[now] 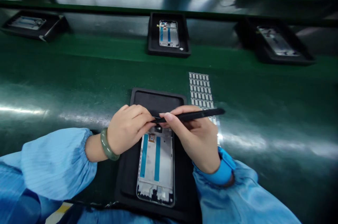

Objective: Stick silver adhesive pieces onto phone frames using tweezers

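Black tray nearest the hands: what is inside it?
A phone frame with two blue strips lies in the black tray. The frame's far end is partly covered by the left hand and right hand, which grips a black tool; what lies beneath is hidden.

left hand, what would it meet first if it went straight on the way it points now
The left hand would probably meet the narrow end of the black tool in the right hand; depth there is unclear.

Before you: green smooth work surface (92, 72); on it, black rectangular trays (179, 215) and a white-patterned label sheet (200, 90).
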Tool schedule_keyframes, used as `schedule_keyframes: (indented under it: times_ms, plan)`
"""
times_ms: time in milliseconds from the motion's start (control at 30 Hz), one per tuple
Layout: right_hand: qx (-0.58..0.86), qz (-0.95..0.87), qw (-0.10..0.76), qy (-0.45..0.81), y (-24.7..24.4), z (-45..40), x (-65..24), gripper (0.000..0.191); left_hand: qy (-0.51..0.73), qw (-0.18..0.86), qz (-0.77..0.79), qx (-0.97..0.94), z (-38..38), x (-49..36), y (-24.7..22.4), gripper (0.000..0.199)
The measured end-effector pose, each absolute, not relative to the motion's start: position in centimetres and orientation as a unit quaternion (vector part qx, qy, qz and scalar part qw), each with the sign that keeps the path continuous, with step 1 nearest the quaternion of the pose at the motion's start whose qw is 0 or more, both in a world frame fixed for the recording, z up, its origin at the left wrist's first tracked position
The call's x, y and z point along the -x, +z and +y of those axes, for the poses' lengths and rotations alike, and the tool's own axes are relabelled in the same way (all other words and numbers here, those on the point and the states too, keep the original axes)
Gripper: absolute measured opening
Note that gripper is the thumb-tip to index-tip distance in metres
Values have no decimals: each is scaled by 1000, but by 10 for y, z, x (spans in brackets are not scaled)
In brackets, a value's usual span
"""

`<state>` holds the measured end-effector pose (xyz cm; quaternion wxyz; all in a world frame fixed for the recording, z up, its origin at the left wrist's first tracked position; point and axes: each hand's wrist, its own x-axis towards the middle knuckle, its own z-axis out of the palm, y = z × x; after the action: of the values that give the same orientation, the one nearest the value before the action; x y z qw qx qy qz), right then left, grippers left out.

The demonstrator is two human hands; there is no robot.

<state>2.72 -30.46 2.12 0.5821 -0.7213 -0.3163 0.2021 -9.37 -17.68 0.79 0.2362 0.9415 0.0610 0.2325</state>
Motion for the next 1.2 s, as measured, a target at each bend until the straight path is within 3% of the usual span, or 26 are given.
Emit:
schedule_keyframes:
  times_ms: [133, 233, 767, 967, 1200]
  plan:
    - [691, -389, 591, 148, 17, -313, -31, 13, 229, 344, 64, -908, -173, 95, 7, 15]
    - [666, -420, 597, 157, 17, -316, -33, 14, 228, 366, 59, -900, -171, 95, 7, 15]
    - [655, -480, 568, 134, 20, -315, -33, 15, 219, 358, 59, -906, -172, 96, 6, 12]
    - [706, -483, 506, 111, 11, -312, -42, 9, 180, 309, 89, -930, -174, 100, 6, 41]
    - [715, -524, 454, 84, 6, -310, -44, 10, 163, 262, 78, -948, -175, 101, 4, 29]
